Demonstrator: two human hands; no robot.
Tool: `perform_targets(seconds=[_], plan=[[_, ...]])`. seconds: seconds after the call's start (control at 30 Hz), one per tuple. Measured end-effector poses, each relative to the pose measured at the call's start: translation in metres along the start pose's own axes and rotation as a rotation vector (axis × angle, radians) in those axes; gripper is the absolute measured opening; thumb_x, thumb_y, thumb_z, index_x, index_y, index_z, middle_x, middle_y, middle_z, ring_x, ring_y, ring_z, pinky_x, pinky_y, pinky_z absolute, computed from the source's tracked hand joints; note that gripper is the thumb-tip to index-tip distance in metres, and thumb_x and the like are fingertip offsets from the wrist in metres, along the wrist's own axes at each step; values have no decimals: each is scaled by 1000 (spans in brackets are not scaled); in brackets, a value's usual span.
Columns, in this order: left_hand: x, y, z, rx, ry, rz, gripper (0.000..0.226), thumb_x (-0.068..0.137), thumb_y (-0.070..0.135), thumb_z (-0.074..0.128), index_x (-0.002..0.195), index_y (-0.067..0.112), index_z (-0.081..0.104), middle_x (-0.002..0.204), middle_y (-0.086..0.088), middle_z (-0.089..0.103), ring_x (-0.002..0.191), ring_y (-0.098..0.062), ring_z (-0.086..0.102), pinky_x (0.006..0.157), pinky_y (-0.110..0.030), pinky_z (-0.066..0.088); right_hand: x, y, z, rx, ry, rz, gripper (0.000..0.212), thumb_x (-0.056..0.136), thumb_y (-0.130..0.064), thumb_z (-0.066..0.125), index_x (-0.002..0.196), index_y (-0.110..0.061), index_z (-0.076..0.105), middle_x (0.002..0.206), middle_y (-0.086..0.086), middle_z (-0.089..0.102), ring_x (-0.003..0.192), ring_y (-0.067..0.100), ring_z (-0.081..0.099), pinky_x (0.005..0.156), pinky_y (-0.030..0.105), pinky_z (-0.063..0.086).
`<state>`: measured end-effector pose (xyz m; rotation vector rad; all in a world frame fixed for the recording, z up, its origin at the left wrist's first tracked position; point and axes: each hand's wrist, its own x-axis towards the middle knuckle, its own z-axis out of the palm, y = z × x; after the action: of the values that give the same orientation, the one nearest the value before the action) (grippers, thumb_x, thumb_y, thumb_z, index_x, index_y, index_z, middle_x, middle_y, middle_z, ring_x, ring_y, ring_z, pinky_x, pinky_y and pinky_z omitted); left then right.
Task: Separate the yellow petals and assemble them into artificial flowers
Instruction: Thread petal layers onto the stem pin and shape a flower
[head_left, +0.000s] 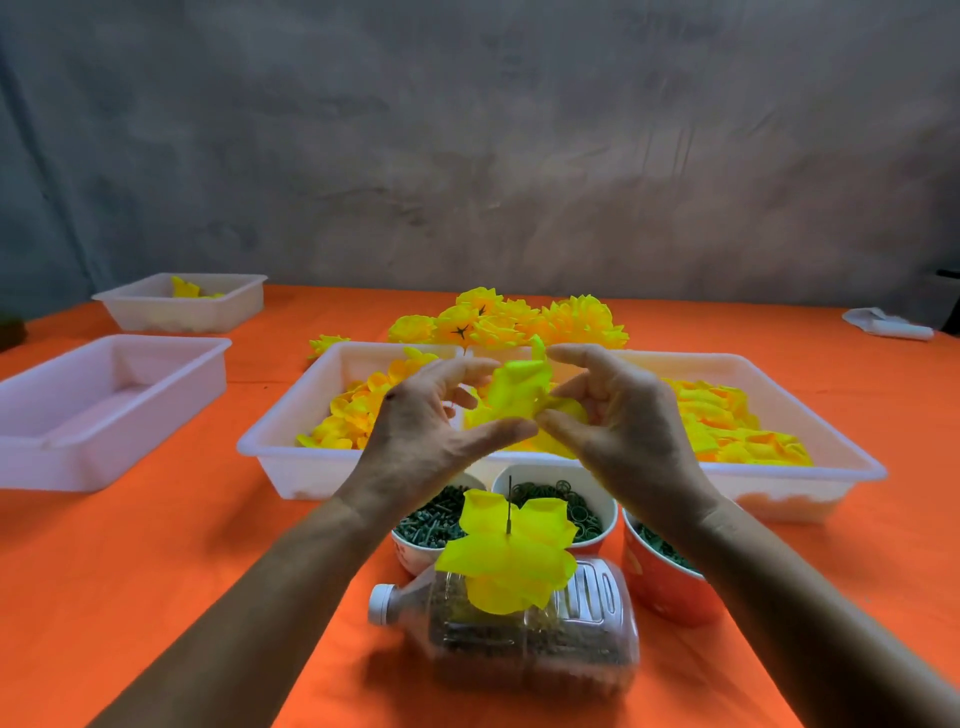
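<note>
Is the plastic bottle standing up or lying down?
Lying down. The plastic bottle rests on its side on the orange table, white cap pointing left.

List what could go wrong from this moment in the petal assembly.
1. The thin yellow petals pinched between the left hand and right hand could tear or crumple.
2. Lowering them, a finger might catch the upright pin.
3. The bottle lying on its side might roll.
</note>
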<state>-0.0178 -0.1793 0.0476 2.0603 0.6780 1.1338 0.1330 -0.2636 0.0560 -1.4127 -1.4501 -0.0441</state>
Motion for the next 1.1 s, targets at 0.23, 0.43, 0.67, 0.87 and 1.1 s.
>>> perform_targets(seconds=[0.23,0.43,0.67,0.87,1.1], plan=[[5,6,7,-614,84,-139,16,64,19,73,79,13,71,73,1,73,64,-11,67,59,-20,51,-1,-15,-3,212,11,90,56,74,-24,77,125,-19,54,85,-1,67,74,12,62,68,26,53],[7,2,1,-708,41,-256,20,67,17,69,86,11,69,79,-1,74,73,-16,70,62,-25,55,2,-18,-14,523,-139,420,43,63,-51,64,95,-23,71,82,-14,71,75,0,65,72,26,47],[0,5,5,-515,-39,-102,17,73,11,71,86,0,70,78,-5,74,69,-15,67,66,-24,54,2,-23,-6,587,-221,305,15,68,-12,73,83,-9,74,83,8,74,71,12,66,69,22,53],[-5,-4,2,-333,-84,-61,19,71,4,77,71,23,75,75,3,74,72,-12,69,70,-27,56,3,-11,-7,616,-208,362,12,81,1,62,87,-7,69,74,0,71,64,8,63,62,17,53],[-7,-7,2,-285,-64,-92,19,73,3,75,84,19,74,89,-3,75,88,-26,71,87,-48,54,1,-4,-2,595,-279,418,16,80,-3,64,95,-1,69,88,12,70,74,15,61,68,23,50]])
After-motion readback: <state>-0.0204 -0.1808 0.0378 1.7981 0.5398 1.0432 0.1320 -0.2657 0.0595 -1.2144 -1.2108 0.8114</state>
